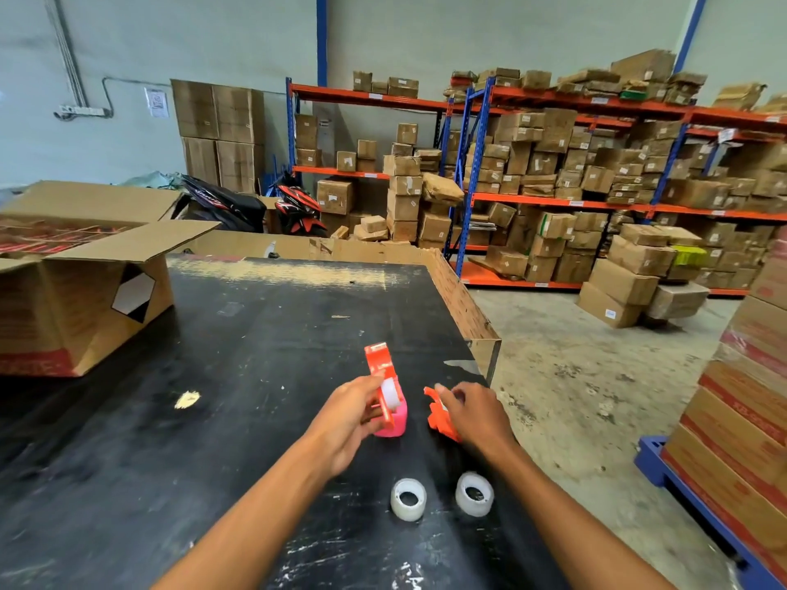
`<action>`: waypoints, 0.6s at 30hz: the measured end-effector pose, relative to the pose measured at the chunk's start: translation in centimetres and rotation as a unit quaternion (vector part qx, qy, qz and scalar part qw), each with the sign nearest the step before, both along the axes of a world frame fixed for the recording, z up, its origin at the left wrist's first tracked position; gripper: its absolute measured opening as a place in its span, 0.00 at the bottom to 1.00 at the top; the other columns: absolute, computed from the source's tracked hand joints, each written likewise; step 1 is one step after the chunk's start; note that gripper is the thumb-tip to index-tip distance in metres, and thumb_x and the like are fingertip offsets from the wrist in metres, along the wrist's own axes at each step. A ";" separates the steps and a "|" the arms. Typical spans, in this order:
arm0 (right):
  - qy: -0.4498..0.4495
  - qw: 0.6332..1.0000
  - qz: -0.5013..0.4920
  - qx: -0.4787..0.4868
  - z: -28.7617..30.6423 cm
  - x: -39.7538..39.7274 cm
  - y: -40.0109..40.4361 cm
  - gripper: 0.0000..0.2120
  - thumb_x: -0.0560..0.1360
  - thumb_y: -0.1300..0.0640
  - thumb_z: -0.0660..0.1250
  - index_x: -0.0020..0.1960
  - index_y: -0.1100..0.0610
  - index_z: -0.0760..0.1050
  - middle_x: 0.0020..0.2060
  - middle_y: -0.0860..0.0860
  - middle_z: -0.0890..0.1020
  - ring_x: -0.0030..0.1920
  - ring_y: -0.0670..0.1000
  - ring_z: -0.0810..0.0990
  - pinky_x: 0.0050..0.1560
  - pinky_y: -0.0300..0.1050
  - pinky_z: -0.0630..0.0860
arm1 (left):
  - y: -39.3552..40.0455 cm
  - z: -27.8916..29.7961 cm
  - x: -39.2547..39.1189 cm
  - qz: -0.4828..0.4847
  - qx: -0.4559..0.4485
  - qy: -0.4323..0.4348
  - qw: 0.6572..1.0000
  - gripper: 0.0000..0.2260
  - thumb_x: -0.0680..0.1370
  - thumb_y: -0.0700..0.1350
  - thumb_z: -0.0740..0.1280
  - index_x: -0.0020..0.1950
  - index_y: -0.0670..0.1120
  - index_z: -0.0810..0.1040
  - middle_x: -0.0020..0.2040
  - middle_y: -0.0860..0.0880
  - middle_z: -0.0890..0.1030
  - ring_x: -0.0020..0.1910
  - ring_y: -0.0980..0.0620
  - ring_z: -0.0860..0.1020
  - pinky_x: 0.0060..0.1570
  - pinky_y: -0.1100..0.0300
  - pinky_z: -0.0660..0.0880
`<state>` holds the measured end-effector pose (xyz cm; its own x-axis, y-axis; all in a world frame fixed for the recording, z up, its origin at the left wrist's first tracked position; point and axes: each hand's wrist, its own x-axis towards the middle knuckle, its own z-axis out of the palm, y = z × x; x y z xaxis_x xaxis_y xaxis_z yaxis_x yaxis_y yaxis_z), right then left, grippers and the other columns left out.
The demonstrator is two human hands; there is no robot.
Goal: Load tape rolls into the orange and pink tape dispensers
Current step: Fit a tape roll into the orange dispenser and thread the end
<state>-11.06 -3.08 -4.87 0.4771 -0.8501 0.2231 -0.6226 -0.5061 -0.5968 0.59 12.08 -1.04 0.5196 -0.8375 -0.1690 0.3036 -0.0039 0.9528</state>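
A black worktop is seen from above, in a warehouse. At far left an open carton rests on it. Near the middle, the left hand is closed around a pink dispenser, which stands on the worktop with an orange packaging card rising from it and a pale roll apparently showing inside it. Just to the right, the right hand is laid over an orange dispenser, fingers curled on it; whether it is gripped or only touched cannot be told. Closer to the viewer, two clear tape rolls lie side by side, flat on the worktop, near the dispensers and untouched. Further right, shelves of cartons are seen beyond the worktop. The step in hand is judged to be the freeing and opening of the dispensers. It is best done with each body steadied against the worktop, the card eased off without bending the plastic, fingers kept clear of the cutter teeth, and the core holder exposed before a roll is brought up. Counted: two hands, two dispensers (one pink, one orange), two loose rolls, one card.
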 end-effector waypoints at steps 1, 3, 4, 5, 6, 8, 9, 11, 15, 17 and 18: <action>-0.060 0.997 0.041 0.021 0.9 -0.2 0.6 0.20 0.76 0.44 0.63 0.34 0.57 0.77 0.34 0.50 0.82 0.38 0.51 0.80 0.38 0.44 0.70 | 0.0 -0.1 0.1 -0.002 0.000 0.000 1.000 0.11 0.79 0.46 0.61 0.56 0.42 0.78 0.46 0.43 0.81 0.41 0.50 0.78 0.45 0.57 0.75; -0.151 0.977 0.135 0.067 2.9 -0.8 2.3 0.13 0.76 0.48 0.65 0.42 0.56 0.82 0.37 0.49 0.84 0.38 0.44 0.81 0.41 0.41 0.74 | 0.0 -0.3 -0.1 -0.010 -0.004 0.007 1.000 0.08 0.79 0.46 0.62 0.52 0.44 0.77 0.44 0.45 0.81 0.41 0.50 0.78 0.45 0.56 0.75; -0.174 0.964 0.180 0.088 3.9 -1.2 3.1 0.10 0.76 0.49 0.66 0.46 0.54 0.82 0.41 0.50 0.85 0.41 0.45 0.82 0.44 0.40 0.76 | 0.0 -0.3 -0.3 -0.014 -0.008 0.011 1.000 0.07 0.79 0.45 0.62 0.50 0.45 0.78 0.44 0.45 0.82 0.41 0.49 0.79 0.46 0.55 0.76; -0.181 0.952 0.222 0.106 4.7 -1.5 3.9 0.07 0.75 0.50 0.67 0.48 0.50 0.82 0.44 0.52 0.86 0.43 0.47 0.83 0.47 0.40 0.78 | 0.0 -0.2 -0.6 -0.018 -0.013 0.013 1.000 0.07 0.79 0.45 0.62 0.50 0.45 0.78 0.44 0.46 0.83 0.42 0.49 0.79 0.47 0.55 0.75; -0.175 0.943 0.257 0.118 5.3 -1.8 4.5 0.05 0.75 0.51 0.68 0.50 0.47 0.80 0.47 0.53 0.85 0.45 0.49 0.83 0.49 0.41 0.78 | 0.0 -0.2 -0.8 -0.026 -0.020 0.011 0.999 0.08 0.79 0.46 0.62 0.52 0.45 0.78 0.44 0.46 0.83 0.43 0.49 0.79 0.48 0.55 0.75; -0.150 0.936 0.296 0.117 5.6 -2.3 5.4 0.09 0.74 0.53 0.70 0.53 0.46 0.79 0.50 0.57 0.85 0.50 0.56 0.82 0.54 0.47 0.79 | 0.1 -0.1 -1.4 -0.054 -0.031 0.004 0.998 0.11 0.79 0.46 0.62 0.56 0.44 0.79 0.46 0.45 0.84 0.44 0.50 0.81 0.48 0.56 0.76; -0.147 0.936 0.296 0.117 5.5 -2.9 5.7 0.10 0.73 0.55 0.70 0.55 0.49 0.80 0.50 0.59 0.84 0.51 0.58 0.82 0.54 0.49 0.79 | 0.0 -0.2 -1.9 -0.073 -0.034 0.001 0.997 0.12 0.79 0.47 0.62 0.57 0.44 0.80 0.46 0.46 0.85 0.43 0.51 0.82 0.47 0.57 0.76; -0.172 0.935 0.278 0.133 5.4 -4.1 5.8 0.12 0.73 0.58 0.71 0.56 0.58 0.80 0.49 0.63 0.84 0.47 0.60 0.83 0.51 0.50 0.80 | -0.1 -0.5 -2.8 -0.085 -0.033 -0.011 0.996 0.12 0.79 0.47 0.62 0.56 0.44 0.80 0.44 0.46 0.85 0.41 0.52 0.83 0.45 0.58 0.76; -0.106 0.973 0.169 0.115 4.3 -8.2 4.3 0.11 0.71 0.55 0.73 0.51 0.58 0.81 0.42 0.61 0.84 0.39 0.49 0.79 0.43 0.44 0.77 | -0.7 -0.8 -3.8 -0.073 -0.012 -0.038 0.997 0.13 0.79 0.48 0.63 0.58 0.42 0.78 0.46 0.43 0.85 0.44 0.49 0.82 0.44 0.58 0.77; 0.064 0.985 0.131 0.090 3.4 -10.1 3.6 0.11 0.71 0.54 0.73 0.50 0.58 0.81 0.38 0.53 0.82 0.37 0.46 0.76 0.38 0.38 0.72 | -0.7 -0.9 -3.6 -0.069 -0.008 -0.037 0.997 0.13 0.78 0.48 0.65 0.58 0.42 0.77 0.49 0.42 0.84 0.46 0.46 0.82 0.44 0.57 0.77; 0.132 0.981 0.113 0.084 2.9 -10.6 3.4 0.11 0.71 0.54 0.72 0.50 0.58 0.81 0.38 0.50 0.81 0.37 0.46 0.75 0.36 0.36 0.70 | -0.6 -0.9 -3.5 -0.067 -0.009 -0.034 0.997 0.13 0.77 0.47 0.65 0.58 0.42 0.77 0.49 0.41 0.84 0.47 0.46 0.82 0.45 0.56 0.77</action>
<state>-21.67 0.36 -1.95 0.6794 -0.7307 -0.0672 -0.6500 -0.5568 -0.5171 -2.92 11.46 -1.90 0.4131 -0.9024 -0.1227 0.2370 -0.0236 0.9712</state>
